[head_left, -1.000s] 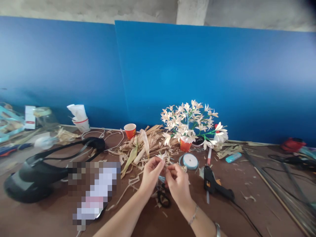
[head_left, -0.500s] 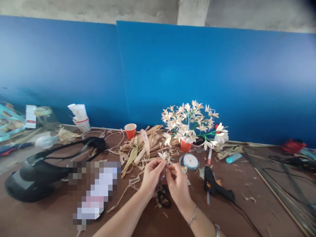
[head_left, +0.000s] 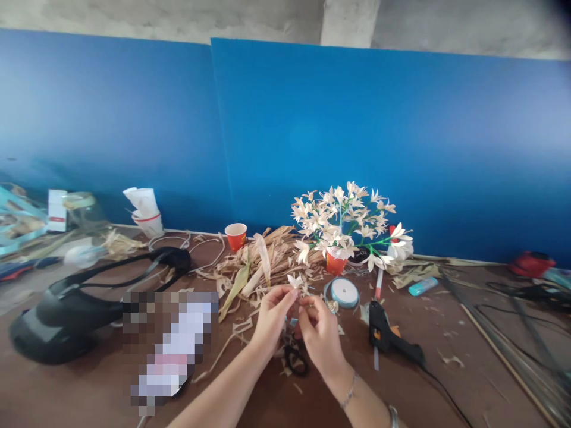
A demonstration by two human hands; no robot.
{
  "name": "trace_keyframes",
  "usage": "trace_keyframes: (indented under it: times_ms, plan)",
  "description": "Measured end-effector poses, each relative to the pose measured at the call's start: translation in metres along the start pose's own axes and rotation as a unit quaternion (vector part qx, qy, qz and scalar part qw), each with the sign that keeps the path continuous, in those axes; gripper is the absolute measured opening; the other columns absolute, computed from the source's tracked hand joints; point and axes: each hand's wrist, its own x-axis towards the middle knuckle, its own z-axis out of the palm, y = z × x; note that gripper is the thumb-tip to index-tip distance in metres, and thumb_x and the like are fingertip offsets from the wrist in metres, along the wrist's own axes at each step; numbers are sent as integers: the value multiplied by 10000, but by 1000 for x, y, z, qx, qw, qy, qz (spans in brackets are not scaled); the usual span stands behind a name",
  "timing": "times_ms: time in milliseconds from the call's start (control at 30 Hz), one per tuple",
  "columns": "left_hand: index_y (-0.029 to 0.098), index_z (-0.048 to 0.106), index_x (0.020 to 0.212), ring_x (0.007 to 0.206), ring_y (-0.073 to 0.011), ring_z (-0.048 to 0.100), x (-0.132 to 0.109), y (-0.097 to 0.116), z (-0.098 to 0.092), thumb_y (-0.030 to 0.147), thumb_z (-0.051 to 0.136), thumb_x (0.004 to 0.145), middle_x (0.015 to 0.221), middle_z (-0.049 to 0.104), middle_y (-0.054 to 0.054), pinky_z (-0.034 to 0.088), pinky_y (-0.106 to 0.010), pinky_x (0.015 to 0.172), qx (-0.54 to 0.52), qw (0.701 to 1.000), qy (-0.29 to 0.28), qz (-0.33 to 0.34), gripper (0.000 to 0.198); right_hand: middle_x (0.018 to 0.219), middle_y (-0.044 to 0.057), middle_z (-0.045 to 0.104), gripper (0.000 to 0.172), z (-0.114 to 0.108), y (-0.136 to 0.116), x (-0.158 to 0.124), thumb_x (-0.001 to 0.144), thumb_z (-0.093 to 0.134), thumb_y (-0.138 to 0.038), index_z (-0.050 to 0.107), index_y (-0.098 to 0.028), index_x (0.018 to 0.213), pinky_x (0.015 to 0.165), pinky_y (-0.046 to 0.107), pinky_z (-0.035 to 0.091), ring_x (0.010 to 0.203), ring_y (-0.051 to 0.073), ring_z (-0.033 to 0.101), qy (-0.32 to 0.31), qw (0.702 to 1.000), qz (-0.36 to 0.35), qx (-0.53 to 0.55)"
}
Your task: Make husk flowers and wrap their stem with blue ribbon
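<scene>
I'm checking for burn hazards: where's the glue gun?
In the head view, the black glue gun lies on the table, right of the right hand and the blue-rimmed spool.

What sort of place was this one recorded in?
Probably a craft workspace: a black glue gun lies on the brown table, near a heap of dried husks and pale handmade-looking flowers in an orange cup.
</scene>
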Motion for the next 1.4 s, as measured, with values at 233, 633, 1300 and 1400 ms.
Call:
trace_keyframes:
  times_ms: [233,633,1300,1400]
  plan:
    - [133,576,679,443,-52,361,4,1,-3,383,640,665,491,447,56,279,-166,435,11,1000,18,4,259,536,-24,532,106,-1,1,-1,813,436,-261,498,-175,819,417,208,417,432,121,528,6,1000,5,1]
    - [125,594,707,469,-69,448,5,2,-3,396,678,604,576,538,22,361,-172,441,40,999,30,3,302,560,-1,580,147,-3,-1,-1,816,442,-288,526,-171,841,424,216,446,452,134,556,8,1000,8,-11]
    - [131,617,716,492,-96,496,7,-3,-6,395,664,613,593,576,-1,386,-189,446,72,997,17,19,288,538,-4,590,151,-3,-2,1,799,460,-299,545,-174,805,399,205,434,424,127,538,27,999,23,-8]
    - [134,635,716,540,-116,528,8,-5,-8,378,661,620,628,605,-16,406,-200,484,110,993,25,44,263,524,-12,574,148,-3,-2,1,798,459,-295,546,-175,809,400,205,431,425,127,535,25,999,26,-13]
